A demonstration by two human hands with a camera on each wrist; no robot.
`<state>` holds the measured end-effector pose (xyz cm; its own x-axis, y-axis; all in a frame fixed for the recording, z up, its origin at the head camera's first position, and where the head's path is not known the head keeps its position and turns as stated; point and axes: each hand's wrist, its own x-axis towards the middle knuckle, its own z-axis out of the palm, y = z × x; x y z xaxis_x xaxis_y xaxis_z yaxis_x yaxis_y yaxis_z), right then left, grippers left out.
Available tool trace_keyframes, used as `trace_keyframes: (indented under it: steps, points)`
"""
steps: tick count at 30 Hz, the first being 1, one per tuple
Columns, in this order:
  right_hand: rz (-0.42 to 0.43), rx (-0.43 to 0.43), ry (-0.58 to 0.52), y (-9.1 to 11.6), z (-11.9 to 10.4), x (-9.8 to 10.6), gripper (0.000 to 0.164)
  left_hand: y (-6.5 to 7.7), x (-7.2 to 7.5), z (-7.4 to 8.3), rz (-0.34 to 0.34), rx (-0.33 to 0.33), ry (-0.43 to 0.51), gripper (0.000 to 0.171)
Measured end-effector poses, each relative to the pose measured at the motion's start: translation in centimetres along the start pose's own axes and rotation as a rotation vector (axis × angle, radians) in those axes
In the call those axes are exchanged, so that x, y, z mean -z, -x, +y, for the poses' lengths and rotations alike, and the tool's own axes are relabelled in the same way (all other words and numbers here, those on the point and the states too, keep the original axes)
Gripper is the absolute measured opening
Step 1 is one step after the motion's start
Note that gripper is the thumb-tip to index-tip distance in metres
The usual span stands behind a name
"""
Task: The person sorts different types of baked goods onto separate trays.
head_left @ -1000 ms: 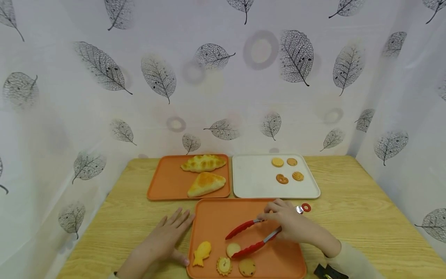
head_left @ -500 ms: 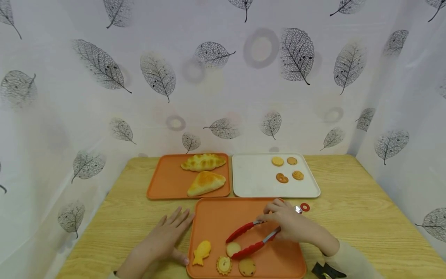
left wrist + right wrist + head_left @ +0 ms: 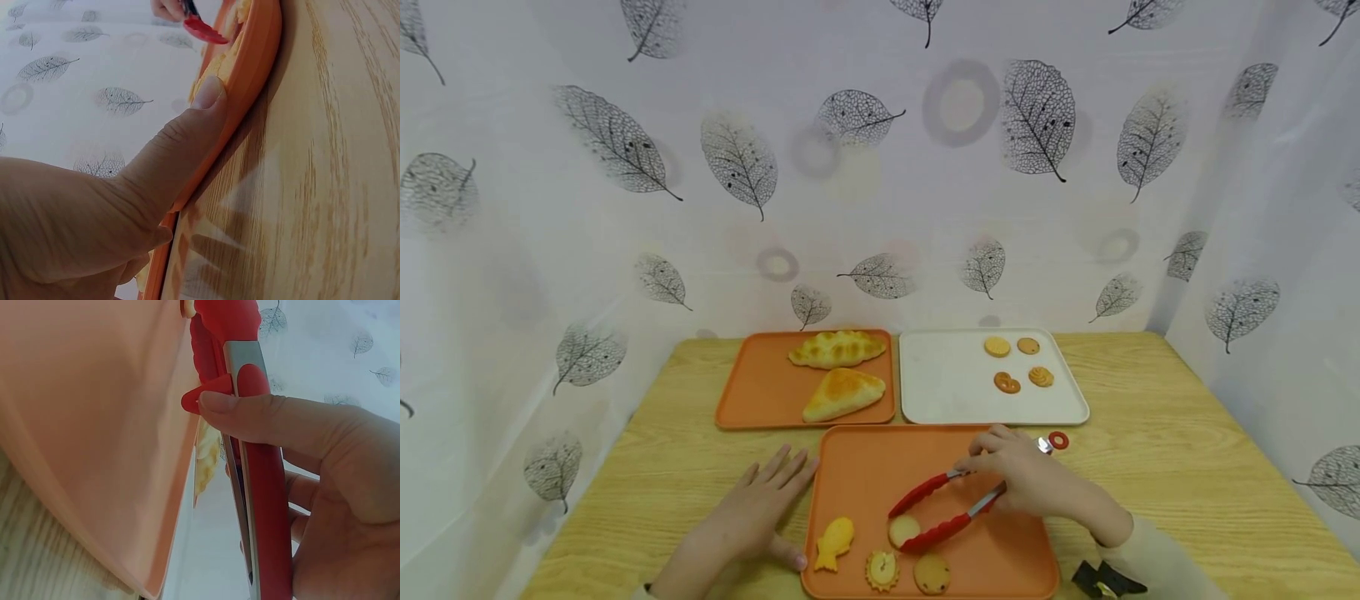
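Note:
My right hand [image 3: 1018,471] grips a pair of red and silver tongs [image 3: 265,506] over the near orange tray [image 3: 865,458]. The red tong tips lie on either side of a round pale cookie [image 3: 904,531]; the lower tip meets its edge, and whether the upper one touches I cannot tell. Beside that cookie on the tray are a fish-shaped cookie [image 3: 835,543], a scalloped cookie [image 3: 882,571] and a round speckled cookie [image 3: 932,574]. With fingers spread, my left hand [image 3: 745,517] rests at the tray's left side, its thumb touching the rim in the left wrist view.
Behind, a second orange tray [image 3: 760,383] bears a long bread [image 3: 837,349] and a triangular pastry [image 3: 845,394]. Next to it a white tray [image 3: 943,379] holds several small cookies at its right. A leaf-patterned curtain [image 3: 880,192] surrounds the wooden table [image 3: 1150,442].
The tongs' tips have shifted slightly to the right and away from me, and the round pale cookie has moved a little with them. My left hand stays in place.

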<state>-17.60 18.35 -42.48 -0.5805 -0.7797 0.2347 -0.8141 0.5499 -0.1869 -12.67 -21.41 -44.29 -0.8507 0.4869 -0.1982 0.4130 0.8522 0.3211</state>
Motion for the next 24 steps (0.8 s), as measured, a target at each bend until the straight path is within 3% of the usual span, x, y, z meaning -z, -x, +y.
trace_keyframes:
  steps: [9,24]
  points:
    - [0.017,-0.065,0.033,0.0,1.3,0.7,0.053,0.0,-0.1,-0.1,0.001,0.003,0.007,0.127]
    - [0.190,-0.088,0.155,0.5,4.7,4.2,0.059,0.0,0.0,0.0,-0.001,0.003,0.015,0.127]
